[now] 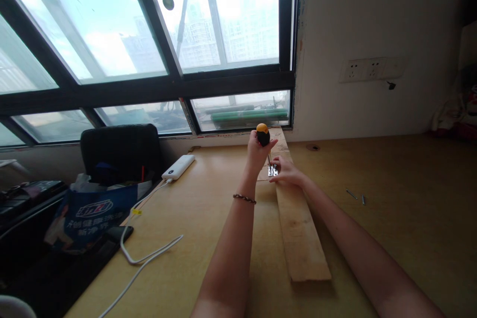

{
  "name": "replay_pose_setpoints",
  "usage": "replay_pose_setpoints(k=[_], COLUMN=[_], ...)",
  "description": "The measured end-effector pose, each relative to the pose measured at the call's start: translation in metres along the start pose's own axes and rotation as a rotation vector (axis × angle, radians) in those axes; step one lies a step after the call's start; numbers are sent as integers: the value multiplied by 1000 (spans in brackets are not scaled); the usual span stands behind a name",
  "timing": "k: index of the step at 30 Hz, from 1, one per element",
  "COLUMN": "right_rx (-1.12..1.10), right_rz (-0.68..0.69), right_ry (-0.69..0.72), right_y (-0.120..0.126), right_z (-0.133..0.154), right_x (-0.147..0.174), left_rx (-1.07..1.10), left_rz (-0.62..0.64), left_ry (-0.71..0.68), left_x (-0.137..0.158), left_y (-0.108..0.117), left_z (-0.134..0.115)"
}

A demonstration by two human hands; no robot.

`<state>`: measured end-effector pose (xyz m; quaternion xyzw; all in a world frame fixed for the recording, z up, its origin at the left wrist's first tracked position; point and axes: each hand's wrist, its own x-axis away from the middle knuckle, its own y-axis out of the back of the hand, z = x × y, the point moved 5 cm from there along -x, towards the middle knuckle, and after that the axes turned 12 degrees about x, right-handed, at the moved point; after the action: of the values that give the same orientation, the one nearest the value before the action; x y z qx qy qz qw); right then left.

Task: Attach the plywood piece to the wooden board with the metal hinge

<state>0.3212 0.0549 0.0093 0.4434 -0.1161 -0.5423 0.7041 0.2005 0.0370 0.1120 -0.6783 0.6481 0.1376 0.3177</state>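
Note:
My left hand [258, 151] is wrapped around the black and yellow handle of a screwdriver [263, 135], which stands nearly upright, shaft downward. Its tip meets a small silver metal hinge [273, 171] lying on a long wooden board [301, 238]. With bent thumb and fingers, my right hand [286, 171] grips the hinge from the right, close to the shaft. Whether a screw sits under the tip is too small to tell. Part of another wooden piece [264, 177] shows to the left of the board, beneath my left hand.
Two small metal pieces, perhaps screws [363, 199], lie right of my right forearm on the wooden table [391, 258]. A white power bank [179, 168] with a white cable [149, 258] is on the left. Beyond stand a black chair [119, 151] and a blue bag [97, 213].

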Motion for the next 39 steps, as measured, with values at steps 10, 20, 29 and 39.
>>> replay_pose_setpoints(k=[10,20,29,39], right_rx=[-12,15,-15,-32], right_rz=[-16,-13,-5,-25], right_ry=[5,13,5,8], right_y=[-1,0,-3,-3], right_z=[-2,-1,-3,-5], right_x=[0,0,0,-2], left_rx=[169,106,68,235], left_rz=[207,36,41,254], left_ry=[82,71,27,42], left_x=[0,2,1,-1], left_y=[-1,-3,7,-2], left_z=[-5,7,2,9])
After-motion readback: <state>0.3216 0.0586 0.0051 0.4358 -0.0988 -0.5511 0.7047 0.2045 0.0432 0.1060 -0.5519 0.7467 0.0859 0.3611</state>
